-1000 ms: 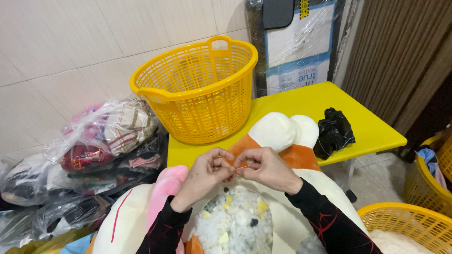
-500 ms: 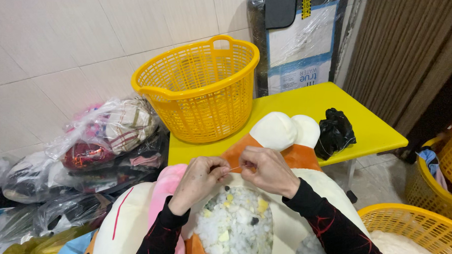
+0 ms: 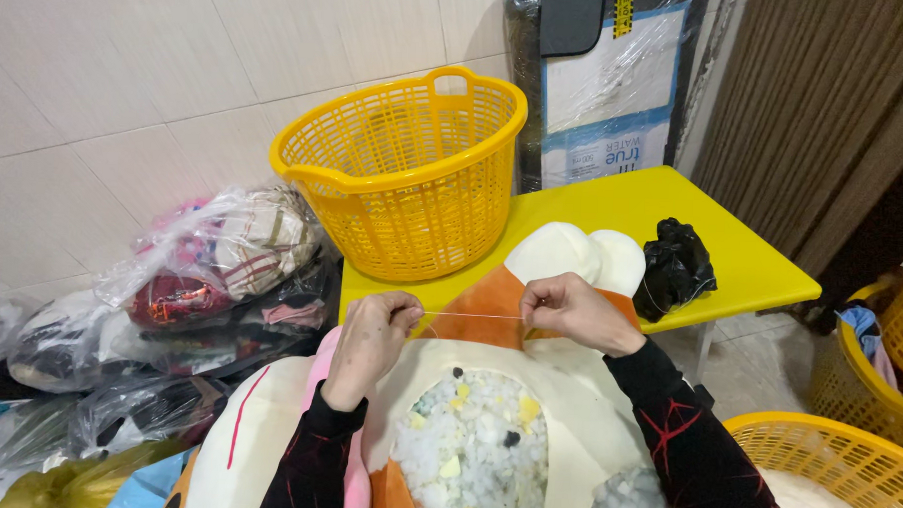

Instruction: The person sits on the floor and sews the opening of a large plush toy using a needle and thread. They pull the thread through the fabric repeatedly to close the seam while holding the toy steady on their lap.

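Left hand [image 3: 371,336] at near centre-left, grip pinched narrow on one end of a thin white thread [image 3: 474,316]; right hand [image 3: 573,310] to its right, grip likewise pinched on the other end. Thread stretched taut and nearly level between the two hands, just above the orange part of a large cream-and-orange plush toy [image 3: 489,320]. Plush toy lying from the near edge of the view up onto the yellow counter [image 3: 751,264], its white rounded parts resting on the counter's near side. Open seam in the toy's cream panel below the hands, showing foam-scrap stuffing [image 3: 474,455], mostly white with yellow and dark bits. Pink plush part just left of the left forearm. Both forearms in black sleeves with red line pattern. On the counter's far left, an upright yellow plastic laundry basket [image 3: 404,172], close to the tiled wall. On the counter's right, a crumpled black plastic bag [image 3: 676,267], just beside the toy's white parts. Left of the counter, clear plastic bags of fabric items [image 3: 201,275] piled on the floor. At near right, another yellow basket [image 3: 834,468] holding white filling; a further yellow basket at the far right edge, partly cut off.
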